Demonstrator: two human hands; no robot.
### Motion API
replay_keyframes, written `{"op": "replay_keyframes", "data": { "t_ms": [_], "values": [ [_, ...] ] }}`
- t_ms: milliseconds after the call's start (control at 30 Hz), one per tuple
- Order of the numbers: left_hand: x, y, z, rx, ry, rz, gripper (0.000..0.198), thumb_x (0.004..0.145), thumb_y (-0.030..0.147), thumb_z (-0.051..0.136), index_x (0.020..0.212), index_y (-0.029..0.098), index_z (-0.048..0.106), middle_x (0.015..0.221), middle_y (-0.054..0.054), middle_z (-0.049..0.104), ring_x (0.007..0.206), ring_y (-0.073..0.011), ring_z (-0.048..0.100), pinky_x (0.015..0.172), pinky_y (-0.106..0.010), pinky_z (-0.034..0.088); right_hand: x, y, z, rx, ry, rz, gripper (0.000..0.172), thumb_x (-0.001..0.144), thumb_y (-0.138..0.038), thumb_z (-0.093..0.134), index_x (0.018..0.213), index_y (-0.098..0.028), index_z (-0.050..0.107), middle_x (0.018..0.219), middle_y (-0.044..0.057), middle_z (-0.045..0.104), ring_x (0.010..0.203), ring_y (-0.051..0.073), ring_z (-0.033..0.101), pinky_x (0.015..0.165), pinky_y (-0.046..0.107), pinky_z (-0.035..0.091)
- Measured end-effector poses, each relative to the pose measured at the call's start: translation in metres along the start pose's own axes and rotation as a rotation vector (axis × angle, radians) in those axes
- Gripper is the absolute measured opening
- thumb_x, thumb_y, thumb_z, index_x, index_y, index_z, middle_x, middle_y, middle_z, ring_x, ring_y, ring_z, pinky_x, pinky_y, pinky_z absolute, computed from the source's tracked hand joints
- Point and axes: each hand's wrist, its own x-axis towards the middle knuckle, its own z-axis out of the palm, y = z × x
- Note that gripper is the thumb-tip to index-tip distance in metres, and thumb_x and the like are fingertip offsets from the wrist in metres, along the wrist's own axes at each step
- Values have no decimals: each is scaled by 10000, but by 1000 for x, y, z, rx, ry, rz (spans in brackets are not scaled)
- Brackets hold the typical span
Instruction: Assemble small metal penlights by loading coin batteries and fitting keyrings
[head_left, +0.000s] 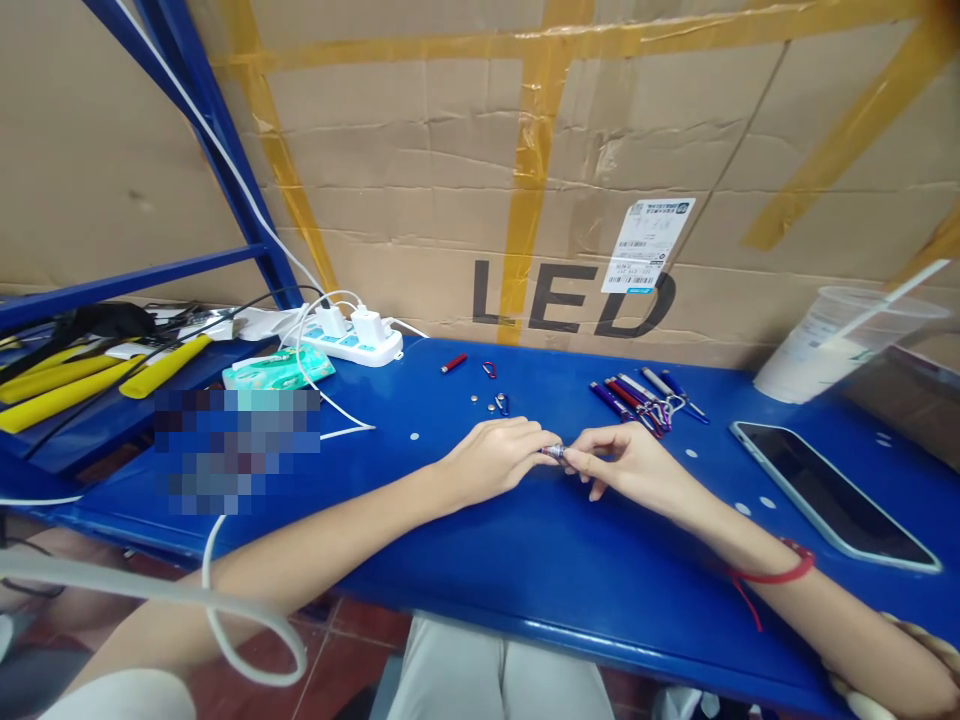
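Over the middle of the blue table, my left hand [491, 458] has its fingers closed around a small metal penlight [553, 452], most of which they hide. My right hand [641, 468] pinches the penlight's silver end between thumb and fingers. Beyond my left hand lie a short red tube [454, 364], a red carabiner clip [489, 370], a blue carabiner clip [503, 405] and several small round button cells [491, 408]. Behind my right hand rests a group of blue, red and silver penlights [637, 398] with clips on them.
A phone [832, 490] and a plastic cup with a straw [817, 345] stand at the right. To the left are a white power strip [367, 340], a green tissue pack [277, 369], yellow-handled tools [75, 380] and loose white cables. A large cardboard box [420, 200] walls off the back.
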Motion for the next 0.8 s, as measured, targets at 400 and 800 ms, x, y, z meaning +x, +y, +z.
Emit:
{"op": "replay_keyframes", "data": {
  "t_ms": [400, 800],
  "values": [
    [8, -2, 3, -236, 112, -296, 224, 918, 274, 397, 1055, 209, 562, 1054, -28, 656, 975, -158, 612, 887, -259, 438, 3, 6, -54, -773, 670, 173, 735, 788, -636, 455, 1327, -137, 434, 1292, 235, 479, 1180, 401, 458, 929, 587, 360],
    [11, 2, 2, -290, 64, -363, 230, 905, 309, 387, 1031, 209, 552, 957, -10, 644, 809, -131, 607, 801, -236, 439, 5, 5, -69, -944, 730, -124, 679, 866, -555, 408, 1364, -95, 377, 1192, 218, 566, 1140, 347, 509, 985, 578, 298]
  ]
}}
